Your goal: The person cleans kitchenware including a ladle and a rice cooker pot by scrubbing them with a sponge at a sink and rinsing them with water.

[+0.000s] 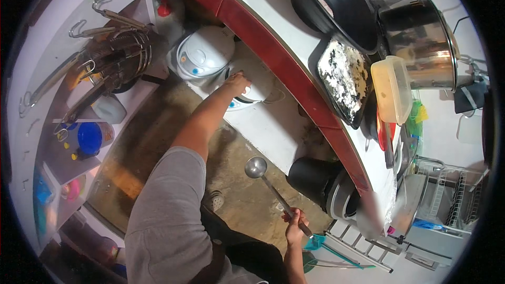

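Observation:
My left hand point(237, 83) reaches out to a white rice cooker point(258, 81) on a low white ledge. Its fingers are bent at the cooker's lid, near the front edge. Whether they close around a handle there is hidden. A second white rice cooker point(207, 53), with its lid down, stands just beside the first. In my right hand point(296, 223) is a long-handled metal ladle point(256, 167), held by the handle with the bowl pointing away from me. The ladle hangs over the concrete floor point(236, 154), apart from both cookers.
A red-edged white counter point(272, 27) curves along the right. On it are a floury black tray point(343, 79), a plastic container point(390, 90) and a steel pot point(424, 43). Black buckets point(315, 181) lie below. Utensils point(118, 47) hang at left beside shelves point(79, 169).

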{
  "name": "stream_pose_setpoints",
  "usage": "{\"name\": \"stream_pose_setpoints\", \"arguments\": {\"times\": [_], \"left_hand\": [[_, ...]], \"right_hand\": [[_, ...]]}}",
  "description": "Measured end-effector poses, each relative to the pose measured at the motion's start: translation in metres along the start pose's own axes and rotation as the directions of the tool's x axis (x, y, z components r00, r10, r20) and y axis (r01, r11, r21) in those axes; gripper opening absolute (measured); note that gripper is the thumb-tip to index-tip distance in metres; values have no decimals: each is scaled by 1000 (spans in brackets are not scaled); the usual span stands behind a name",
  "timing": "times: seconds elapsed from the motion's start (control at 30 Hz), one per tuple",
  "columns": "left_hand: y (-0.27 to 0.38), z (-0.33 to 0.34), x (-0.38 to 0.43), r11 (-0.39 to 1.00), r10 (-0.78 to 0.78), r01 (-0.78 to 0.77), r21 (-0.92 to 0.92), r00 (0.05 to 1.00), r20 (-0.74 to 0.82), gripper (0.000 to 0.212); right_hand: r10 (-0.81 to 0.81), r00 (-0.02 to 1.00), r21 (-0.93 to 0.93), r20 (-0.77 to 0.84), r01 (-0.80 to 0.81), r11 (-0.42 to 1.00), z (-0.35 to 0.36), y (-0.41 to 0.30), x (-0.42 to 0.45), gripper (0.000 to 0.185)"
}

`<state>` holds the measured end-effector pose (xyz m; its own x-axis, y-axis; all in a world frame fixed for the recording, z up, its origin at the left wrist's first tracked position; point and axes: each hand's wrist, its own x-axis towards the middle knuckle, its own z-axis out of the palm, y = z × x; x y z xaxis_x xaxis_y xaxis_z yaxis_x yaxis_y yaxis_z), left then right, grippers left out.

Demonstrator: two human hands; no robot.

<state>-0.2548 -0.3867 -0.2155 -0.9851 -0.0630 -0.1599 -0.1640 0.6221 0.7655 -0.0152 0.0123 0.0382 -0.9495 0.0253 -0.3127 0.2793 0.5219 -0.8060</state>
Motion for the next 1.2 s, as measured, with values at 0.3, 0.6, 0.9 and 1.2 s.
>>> {"name": "stream_pose_setpoints", "arguments": {"times": [0.3, 0.6, 0.9, 1.2], "left_hand": [[59, -23, 11, 998, -16, 28, 53, 978, -206, 38], [1, -16, 26, 527, -530, 212, -823, 839, -123, 48], [-19, -15, -55, -393, -472, -223, -892, 882, -13, 37], [-42, 7, -116, -470, -499, -422, -776, 852, -161, 38]], "right_hand": [[26, 999, 28, -25, -25, 999, -2, -4, -19, 37], [11, 998, 95, -65, -5, 995, 4, -12, -25, 37], [-5, 988, 209, -151, 37, 977, 15, -16, 5, 36], [-702, 708, -384, 79, 671, 634, 113, -48, 88, 11]]}}
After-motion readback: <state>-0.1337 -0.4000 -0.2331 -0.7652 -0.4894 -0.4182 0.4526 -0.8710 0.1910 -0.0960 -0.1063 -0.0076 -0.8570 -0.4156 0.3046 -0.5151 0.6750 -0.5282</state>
